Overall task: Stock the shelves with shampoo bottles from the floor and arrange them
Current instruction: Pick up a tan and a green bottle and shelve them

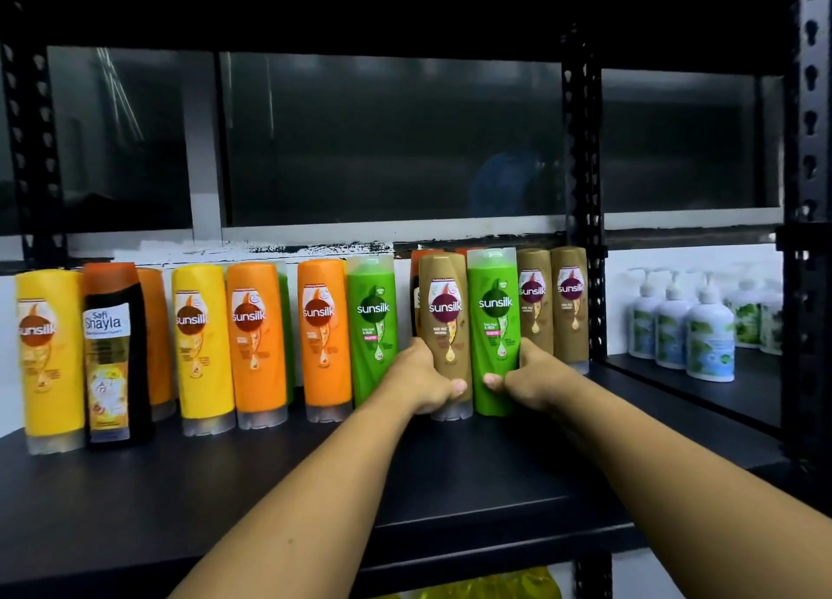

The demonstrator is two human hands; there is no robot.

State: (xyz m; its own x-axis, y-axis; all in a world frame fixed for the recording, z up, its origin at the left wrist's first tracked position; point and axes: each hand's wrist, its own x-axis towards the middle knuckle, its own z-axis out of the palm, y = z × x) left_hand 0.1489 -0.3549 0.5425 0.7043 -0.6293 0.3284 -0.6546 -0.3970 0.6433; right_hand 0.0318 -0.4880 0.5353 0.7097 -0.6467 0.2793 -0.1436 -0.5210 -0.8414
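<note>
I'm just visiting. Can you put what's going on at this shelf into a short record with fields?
Left hand: grips brown bottle near its base
Right hand: grips green bottle near its base
Held bottles: upright, side by side on black shelf
Row to the left: more Sunsilk bottles; one black Safi Shayla bottle
Next bay: white pump bottles
</note>
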